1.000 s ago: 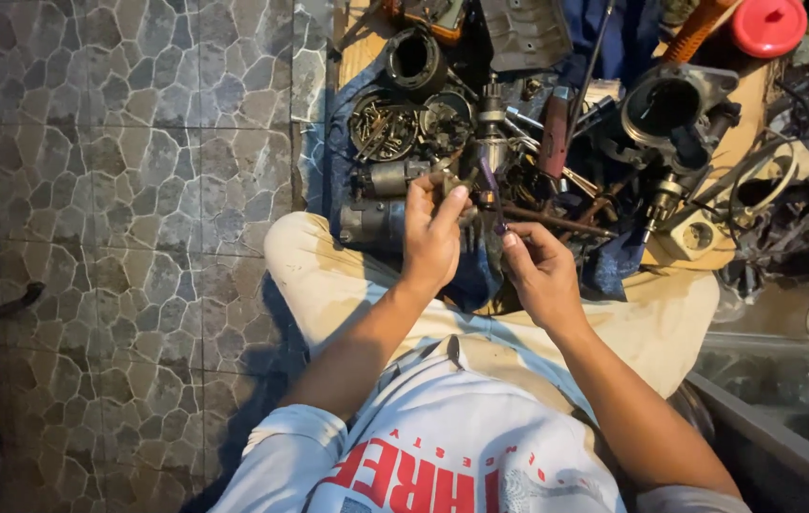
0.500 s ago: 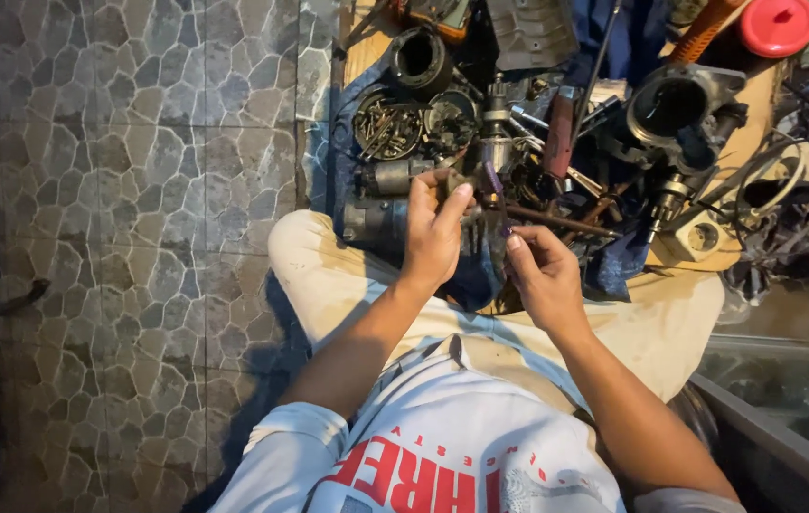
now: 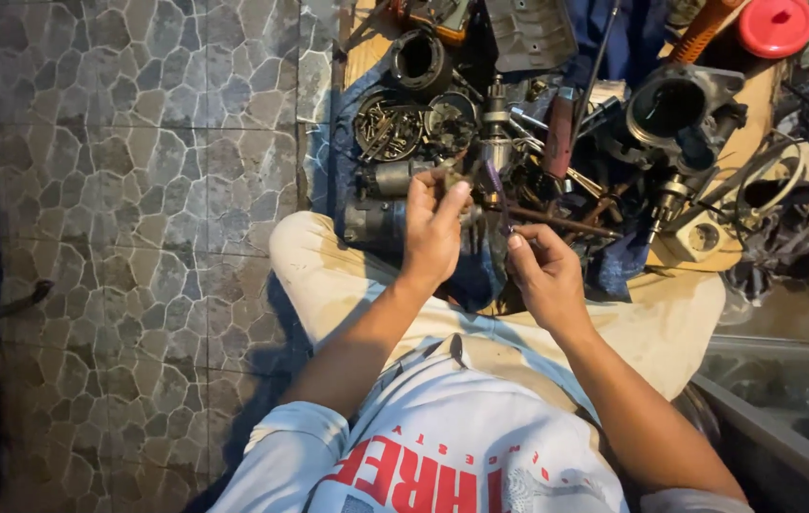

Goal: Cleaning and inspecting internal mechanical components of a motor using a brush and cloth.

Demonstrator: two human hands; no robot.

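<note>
Over my lap, left hand fingers pinch a small dark metal part steady; right hand fingers grip a thin purple-handled tool, working it.

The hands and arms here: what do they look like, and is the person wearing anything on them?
Both hands, left hand and right hand, are bare: no gloves, and no rings or watch that I can see. The forearms are uncovered too. Short pale grey sleeves end above the elbows, part of a T-shirt with red lettering.
</note>
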